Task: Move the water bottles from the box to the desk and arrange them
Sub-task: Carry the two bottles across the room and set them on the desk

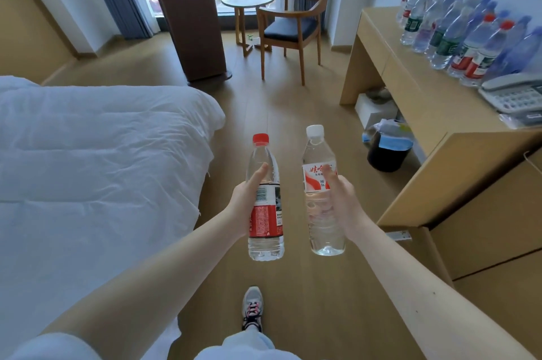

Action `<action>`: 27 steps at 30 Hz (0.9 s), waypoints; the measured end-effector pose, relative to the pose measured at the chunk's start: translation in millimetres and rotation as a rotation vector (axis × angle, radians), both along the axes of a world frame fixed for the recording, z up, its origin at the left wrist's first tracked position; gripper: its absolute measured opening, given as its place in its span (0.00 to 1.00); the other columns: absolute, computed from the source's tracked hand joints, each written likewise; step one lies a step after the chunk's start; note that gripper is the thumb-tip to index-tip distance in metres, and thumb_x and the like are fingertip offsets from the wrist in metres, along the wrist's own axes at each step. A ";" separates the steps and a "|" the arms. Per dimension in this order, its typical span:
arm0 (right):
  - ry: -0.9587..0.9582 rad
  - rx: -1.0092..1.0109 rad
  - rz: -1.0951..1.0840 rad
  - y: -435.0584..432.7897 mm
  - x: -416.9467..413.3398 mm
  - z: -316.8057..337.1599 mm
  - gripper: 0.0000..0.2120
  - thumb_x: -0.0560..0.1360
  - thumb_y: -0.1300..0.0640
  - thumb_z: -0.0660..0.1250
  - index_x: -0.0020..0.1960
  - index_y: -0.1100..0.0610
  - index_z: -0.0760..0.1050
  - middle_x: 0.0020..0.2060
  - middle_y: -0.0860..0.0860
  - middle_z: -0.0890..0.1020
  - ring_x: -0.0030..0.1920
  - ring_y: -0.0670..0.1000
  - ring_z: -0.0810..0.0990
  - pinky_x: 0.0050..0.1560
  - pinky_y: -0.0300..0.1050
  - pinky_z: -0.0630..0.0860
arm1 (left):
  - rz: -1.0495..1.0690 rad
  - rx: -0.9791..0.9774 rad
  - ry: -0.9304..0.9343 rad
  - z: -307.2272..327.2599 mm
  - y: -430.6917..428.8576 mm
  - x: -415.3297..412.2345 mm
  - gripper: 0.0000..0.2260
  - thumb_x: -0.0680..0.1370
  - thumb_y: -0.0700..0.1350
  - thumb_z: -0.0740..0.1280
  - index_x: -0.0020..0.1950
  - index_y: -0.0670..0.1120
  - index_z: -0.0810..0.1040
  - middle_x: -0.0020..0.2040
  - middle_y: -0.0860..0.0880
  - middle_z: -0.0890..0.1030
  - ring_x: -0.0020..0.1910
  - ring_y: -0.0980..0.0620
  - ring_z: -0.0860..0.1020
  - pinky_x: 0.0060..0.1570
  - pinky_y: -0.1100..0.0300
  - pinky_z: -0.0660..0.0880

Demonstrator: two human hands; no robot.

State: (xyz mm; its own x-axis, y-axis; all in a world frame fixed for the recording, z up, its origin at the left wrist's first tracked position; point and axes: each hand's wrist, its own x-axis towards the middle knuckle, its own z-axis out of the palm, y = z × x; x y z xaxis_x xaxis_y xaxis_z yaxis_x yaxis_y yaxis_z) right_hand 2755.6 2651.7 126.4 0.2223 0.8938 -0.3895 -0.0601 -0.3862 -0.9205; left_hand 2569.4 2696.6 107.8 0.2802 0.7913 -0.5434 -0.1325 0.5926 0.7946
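My left hand (pixel 247 201) grips a clear water bottle with a red cap and red label (pixel 265 204), held upright over the floor. My right hand (pixel 344 201) grips a second clear bottle with a white cap and a red-and-white label (pixel 319 183), also upright, just to the right of the first. The wooden desk (pixel 410 87) stands at the right, along the wall. Several water bottles (pixel 457 31) with blue, red and white caps stand in rows at its back. A cardboard box (pixel 484 227) with open flaps sits at the lower right, its inside hidden.
A white bed (pixel 96 160) fills the left. A white telephone (pixel 516 93) lies on the desk near the bottles. Under the desk stands a dark waste bin (pixel 387 151). A wooden chair (pixel 290 34), a small round table (pixel 247 0) and a tall brown stand (pixel 190 16) are by the window.
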 end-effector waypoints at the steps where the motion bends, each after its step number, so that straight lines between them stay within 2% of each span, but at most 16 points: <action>1: -0.003 0.006 -0.011 12.9 -1.4 0.0 0.43 0.66 0.30 0.61 0.63 0.67 0.71 0.59 0.67 0.77 0.60 0.67 0.76 0.62 0.65 0.73 | -0.016 -0.006 0.003 0.4 15.0 -0.7 0.29 0.68 0.64 0.69 0.57 0.43 0.75 0.40 0.44 0.82 0.38 0.45 0.82 0.48 0.50 0.79; 5: 0.008 0.041 -0.061 64.3 -9.8 7.6 0.39 0.68 0.33 0.61 0.62 0.66 0.73 0.56 0.65 0.80 0.57 0.65 0.79 0.62 0.60 0.75 | -0.070 -0.003 0.005 12.3 76.4 -4.8 0.29 0.67 0.64 0.69 0.57 0.43 0.75 0.39 0.45 0.81 0.37 0.46 0.82 0.46 0.50 0.79; 7: 0.004 0.061 -0.089 89.4 -14.4 12.7 0.40 0.67 0.33 0.61 0.61 0.67 0.73 0.54 0.64 0.81 0.55 0.64 0.80 0.58 0.57 0.77 | -0.092 0.017 -0.009 21.7 107.3 -7.6 0.32 0.65 0.63 0.69 0.59 0.42 0.75 0.41 0.44 0.81 0.38 0.45 0.81 0.49 0.49 0.79; 9: -0.019 0.075 -0.123 112.3 -19.3 14.9 0.39 0.68 0.33 0.61 0.60 0.67 0.74 0.53 0.63 0.81 0.52 0.60 0.82 0.48 0.47 0.80 | -0.108 0.027 -0.023 27.9 135.8 -11.4 0.34 0.65 0.63 0.70 0.62 0.40 0.74 0.43 0.42 0.81 0.40 0.44 0.81 0.53 0.47 0.78; 11: -0.041 0.082 -0.160 131.1 -23.7 12.5 0.37 0.71 0.34 0.62 0.59 0.68 0.73 0.53 0.64 0.80 0.46 0.56 0.80 0.38 0.37 0.78 | -0.109 0.018 -0.039 29.1 157.7 -14.8 0.34 0.65 0.62 0.70 0.61 0.40 0.75 0.41 0.43 0.82 0.37 0.44 0.82 0.46 0.51 0.80; 13: -0.031 0.069 -0.185 146.4 -27.6 9.7 0.38 0.71 0.34 0.63 0.58 0.70 0.71 0.55 0.68 0.77 0.45 0.55 0.77 0.39 0.42 0.78 | -0.117 -0.012 -0.066 28.1 173.2 -16.5 0.30 0.67 0.62 0.69 0.60 0.40 0.75 0.39 0.43 0.81 0.35 0.45 0.81 0.41 0.53 0.80; 16: -0.036 0.052 -0.194 165.9 -31.5 10.1 0.43 0.63 0.29 0.64 0.55 0.69 0.71 0.53 0.68 0.76 0.45 0.55 0.76 0.41 0.47 0.78 | -0.135 -0.028 -0.082 23.8 195.8 -15.4 0.31 0.71 0.60 0.68 0.64 0.39 0.73 0.43 0.42 0.80 0.39 0.43 0.80 0.48 0.50 0.78; 19: -0.034 0.058 -0.199 188.3 -27.4 11.2 0.46 0.62 0.29 0.64 0.59 0.71 0.70 0.56 0.69 0.76 0.47 0.59 0.78 0.47 0.52 0.79 | -0.162 -0.015 -0.082 22.7 219.2 -10.0 0.33 0.72 0.59 0.68 0.68 0.38 0.72 0.46 0.40 0.80 0.41 0.42 0.79 0.55 0.46 0.76; 21: -0.039 0.050 -0.199 205.7 -21.2 9.9 0.45 0.64 0.30 0.64 0.61 0.70 0.70 0.57 0.68 0.77 0.53 0.64 0.80 0.53 0.56 0.79 | -0.170 -0.013 -0.078 21.5 234.5 -3.2 0.35 0.68 0.60 0.68 0.67 0.38 0.72 0.47 0.40 0.80 0.42 0.42 0.80 0.56 0.45 0.76; 24: -0.046 0.032 -0.204 232.7 -8.2 5.2 0.40 0.68 0.32 0.62 0.61 0.67 0.72 0.55 0.64 0.80 0.56 0.65 0.79 0.59 0.60 0.77 | -0.151 -0.025 -0.087 17.8 260.6 11.3 0.35 0.65 0.62 0.68 0.65 0.39 0.74 0.45 0.41 0.82 0.40 0.43 0.81 0.45 0.50 0.80; 27: -0.045 0.034 -0.186 264.9 10.2 0.5 0.38 0.67 0.32 0.62 0.58 0.65 0.75 0.51 0.61 0.82 0.54 0.62 0.81 0.57 0.57 0.77 | -0.128 -0.040 -0.111 11.4 293.9 30.9 0.38 0.66 0.62 0.68 0.67 0.38 0.73 0.54 0.36 0.80 0.47 0.39 0.80 0.56 0.44 0.77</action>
